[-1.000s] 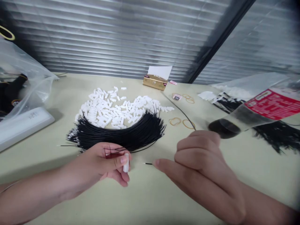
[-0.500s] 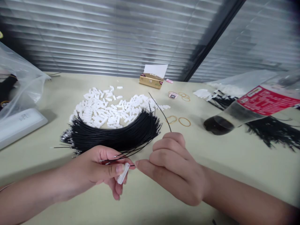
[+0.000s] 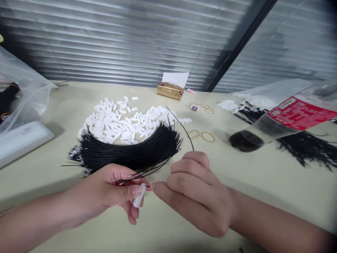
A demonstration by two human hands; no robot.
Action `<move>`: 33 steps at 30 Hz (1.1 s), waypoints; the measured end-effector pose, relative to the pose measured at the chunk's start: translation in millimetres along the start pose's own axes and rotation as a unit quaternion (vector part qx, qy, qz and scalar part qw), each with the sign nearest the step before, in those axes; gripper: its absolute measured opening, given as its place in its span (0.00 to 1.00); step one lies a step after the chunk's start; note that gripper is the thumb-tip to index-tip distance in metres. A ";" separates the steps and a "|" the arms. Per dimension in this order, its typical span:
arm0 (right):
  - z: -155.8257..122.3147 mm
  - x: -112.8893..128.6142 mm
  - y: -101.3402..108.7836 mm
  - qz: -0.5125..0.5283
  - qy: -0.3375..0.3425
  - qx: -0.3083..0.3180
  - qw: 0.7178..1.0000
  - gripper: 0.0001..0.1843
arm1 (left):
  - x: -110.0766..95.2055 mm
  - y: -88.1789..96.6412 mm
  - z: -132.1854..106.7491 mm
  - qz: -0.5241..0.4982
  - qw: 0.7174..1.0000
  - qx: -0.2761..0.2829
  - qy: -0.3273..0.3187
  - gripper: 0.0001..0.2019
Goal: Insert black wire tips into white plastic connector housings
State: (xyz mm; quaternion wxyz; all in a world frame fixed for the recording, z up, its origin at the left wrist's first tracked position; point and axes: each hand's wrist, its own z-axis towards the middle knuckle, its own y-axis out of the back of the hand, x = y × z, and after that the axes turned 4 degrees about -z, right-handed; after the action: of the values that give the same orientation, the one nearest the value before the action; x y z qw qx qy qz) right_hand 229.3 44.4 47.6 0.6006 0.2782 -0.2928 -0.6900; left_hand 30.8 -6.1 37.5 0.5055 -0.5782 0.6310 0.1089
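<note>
My left hand (image 3: 113, 191) is closed, pinching a small white plastic connector (image 3: 138, 195) between thumb and forefinger, with a few thin black wires tucked in its palm. My right hand (image 3: 195, 191) is closed in a pinch on a single black wire (image 3: 181, 126), whose tip meets the connector while its free end arcs up behind the fingers. Just behind both hands lies a thick curved bundle of black wires (image 3: 131, 153). Behind that is a heap of white connectors (image 3: 123, 121) on the beige table (image 3: 263, 189).
A tilted clear bottle with a red label (image 3: 286, 121) holding dark liquid stands at the right, with more black wires (image 3: 305, 147) behind it. Rubber bands (image 3: 207, 137) lie mid-table, a gold box (image 3: 170, 89) at the back. A plastic bag (image 3: 21, 95) and white case (image 3: 18, 140) sit at left.
My right hand has moved left with the wire until its tip reached the connector in my left hand. The left hand tilted the connector. In the last half second little has moved.
</note>
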 end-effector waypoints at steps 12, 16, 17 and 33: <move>-2.6 2.6 -10.5 0.024 -0.050 0.024 0.998 0.09 | 4.7 2.5 -0.8 0.045 0.999 -0.010 -0.016 0.13; -3.7 1.8 -12.3 0.030 -0.047 0.032 0.998 0.10 | 4.8 2.3 -0.9 0.043 0.999 -0.019 -0.016 0.13; -3.9 1.7 -12.8 0.032 -0.049 0.039 0.998 0.11 | 5.0 2.3 -0.8 0.041 0.999 -0.020 -0.016 0.13; 30.6 -25.2 -3.1 0.182 -0.169 0.087 0.965 0.07 | 3.9 -1.0 0.7 0.022 0.999 -0.041 -0.016 0.12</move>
State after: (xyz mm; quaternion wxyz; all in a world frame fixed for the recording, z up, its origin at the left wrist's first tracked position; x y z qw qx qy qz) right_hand 207.8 71.9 66.8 0.6314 0.1506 -0.4944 -0.5781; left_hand 32.6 -8.3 34.6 0.4888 -0.5827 0.6305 0.1551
